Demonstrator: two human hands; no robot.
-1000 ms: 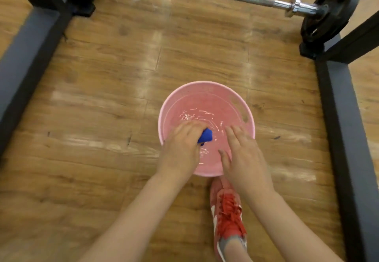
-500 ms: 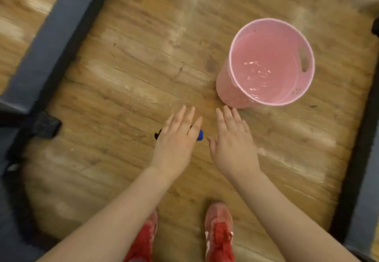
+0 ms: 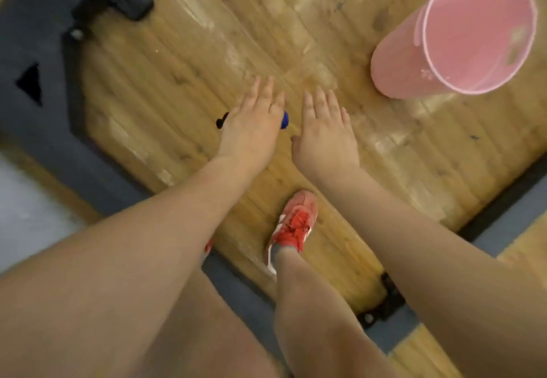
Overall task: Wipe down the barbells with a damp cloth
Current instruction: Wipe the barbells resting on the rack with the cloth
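Note:
My left hand point(image 3: 251, 123) is stretched out over the wooden floor with its fingers straight. A blue cloth point(image 3: 284, 120) is tucked under its palm; a blue end shows on the right and a dark end on the left. The thumb is hidden beneath, holding the cloth. My right hand point(image 3: 324, 129) hovers beside it, fingers straight, holding nothing. No barbell is in view.
A pink bucket point(image 3: 396, 61) with water stands on the floor at the upper right. Dark grey rack base beams point(image 3: 44, 52) run along the left and lower right point(image 3: 503, 226). My red shoe point(image 3: 293, 223) stands below the hands.
The view has swung left and away from the barbell and bucket. My left hand lifted the cloth out of the water; both hands now stretch out over bare floor.

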